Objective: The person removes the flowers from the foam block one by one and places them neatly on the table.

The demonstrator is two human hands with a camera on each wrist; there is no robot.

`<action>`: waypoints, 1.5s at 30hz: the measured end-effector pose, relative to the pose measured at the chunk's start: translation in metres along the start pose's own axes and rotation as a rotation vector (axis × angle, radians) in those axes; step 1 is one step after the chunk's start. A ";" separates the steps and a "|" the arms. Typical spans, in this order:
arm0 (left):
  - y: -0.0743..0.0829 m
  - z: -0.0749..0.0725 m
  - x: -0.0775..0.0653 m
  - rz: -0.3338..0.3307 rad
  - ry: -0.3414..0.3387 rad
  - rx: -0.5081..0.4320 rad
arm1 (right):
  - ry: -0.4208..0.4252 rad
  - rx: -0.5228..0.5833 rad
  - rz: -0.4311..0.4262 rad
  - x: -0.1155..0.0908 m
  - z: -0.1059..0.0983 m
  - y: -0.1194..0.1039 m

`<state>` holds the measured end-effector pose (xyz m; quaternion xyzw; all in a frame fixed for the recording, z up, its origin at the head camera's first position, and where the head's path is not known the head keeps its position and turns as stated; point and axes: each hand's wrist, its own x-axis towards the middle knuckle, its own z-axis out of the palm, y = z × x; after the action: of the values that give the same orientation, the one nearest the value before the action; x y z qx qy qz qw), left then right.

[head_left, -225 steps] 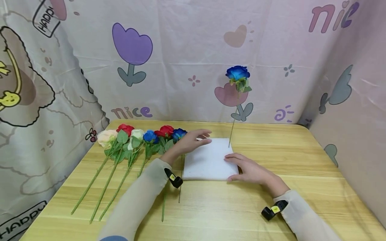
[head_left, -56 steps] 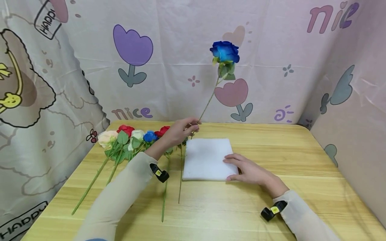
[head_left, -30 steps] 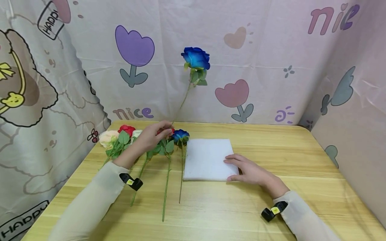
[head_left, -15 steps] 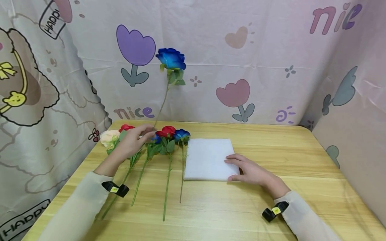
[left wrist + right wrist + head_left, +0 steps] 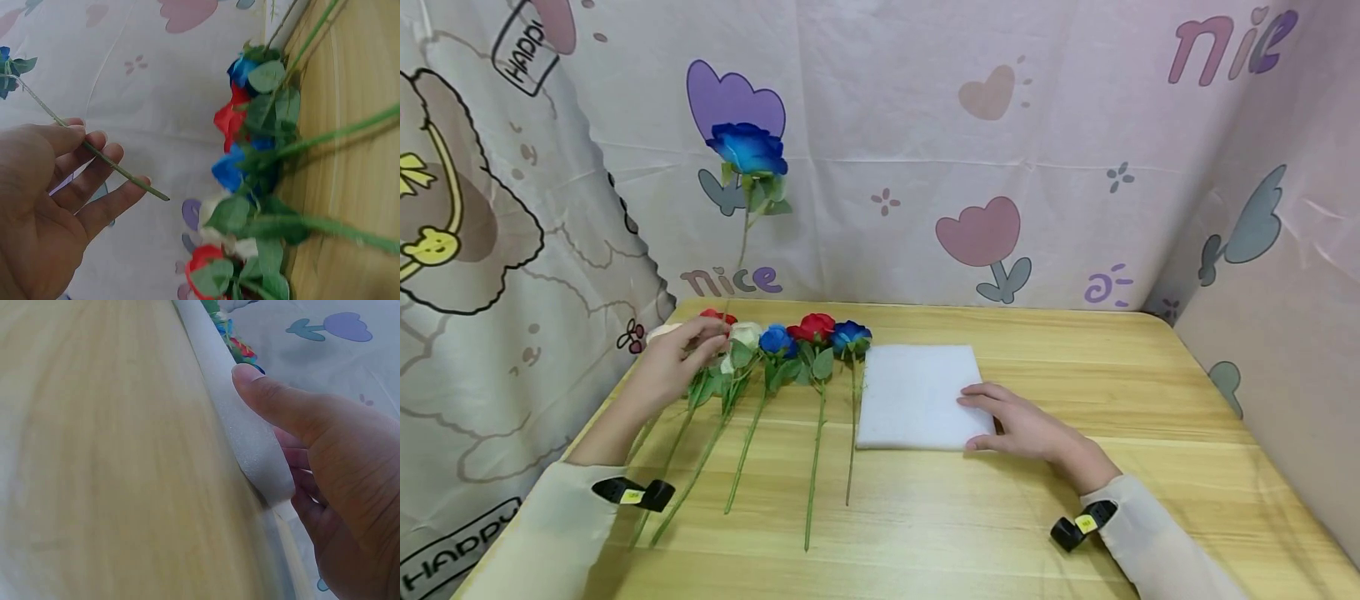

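Observation:
My left hand point(image 5: 673, 362) pinches the thin stem of a blue rose point(image 5: 748, 150) between thumb and fingers, bloom up, above the left end of a row of flowers. In the left wrist view the stem point(image 5: 103, 156) crosses the fingers and its cut end sticks out past them. On the table lies a square white foam pad point(image 5: 917, 400). My right hand point(image 5: 1022, 425) holds its right side near the front corner, fingertips on top and thumb at the near edge, as the right wrist view shows along the pad's edge point(image 5: 244, 434).
Beside the pad lie a dark blue rose point(image 5: 852, 335), a red rose point(image 5: 816, 327), a blue rose point(image 5: 777, 340) and a white rose point(image 5: 745, 335), stems towards me. Another red rose point(image 5: 718, 316) and a pale one are partly behind my left hand. A printed curtain point(image 5: 880, 100) hangs behind the table point(image 5: 1075, 358).
The blue rose stood upright at the pad's back right edge earlier. My left hand now has it and has carried it left over the flowers. The right hand has stayed at the pad.

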<state>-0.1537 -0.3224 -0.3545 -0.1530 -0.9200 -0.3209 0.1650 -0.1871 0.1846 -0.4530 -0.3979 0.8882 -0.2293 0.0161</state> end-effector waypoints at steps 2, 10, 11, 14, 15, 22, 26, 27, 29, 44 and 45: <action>-0.004 -0.005 -0.005 -0.002 0.015 0.016 | -0.001 0.000 0.001 0.000 0.000 0.001; -0.019 -0.018 -0.020 -0.009 0.032 0.010 | 0.001 0.009 0.002 0.000 0.000 0.000; -0.020 -0.020 -0.022 -0.011 0.029 0.002 | 0.002 0.008 0.002 0.000 0.000 0.000; -0.025 -0.025 -0.028 -0.016 0.038 0.013 | 0.002 0.006 0.003 0.000 0.000 0.000; -0.026 -0.027 -0.030 -0.023 0.037 0.013 | 0.003 0.006 0.001 0.000 0.000 0.000; -0.039 -0.037 -0.048 -0.097 0.036 -0.039 | 0.006 -0.002 -0.008 0.000 0.001 0.000; -0.049 -0.041 -0.057 -0.112 0.041 -0.064 | 0.007 0.005 -0.008 0.000 0.001 0.000; -0.052 -0.043 -0.059 -0.117 0.043 -0.059 | 0.006 0.006 -0.008 0.000 0.001 0.000; -0.056 -0.046 -0.063 -0.130 0.044 -0.057 | 0.005 0.006 -0.005 0.000 0.001 0.000; -0.082 -0.063 -0.102 -0.249 0.044 -0.039 | -0.001 0.006 0.003 0.000 0.000 0.002; -0.083 -0.064 -0.104 -0.262 0.040 -0.025 | -0.002 0.004 0.005 0.000 0.000 0.002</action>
<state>-0.0790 -0.4441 -0.3939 -0.0273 -0.9246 -0.3542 0.1379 -0.1883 0.1856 -0.4542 -0.3960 0.8887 -0.2306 0.0183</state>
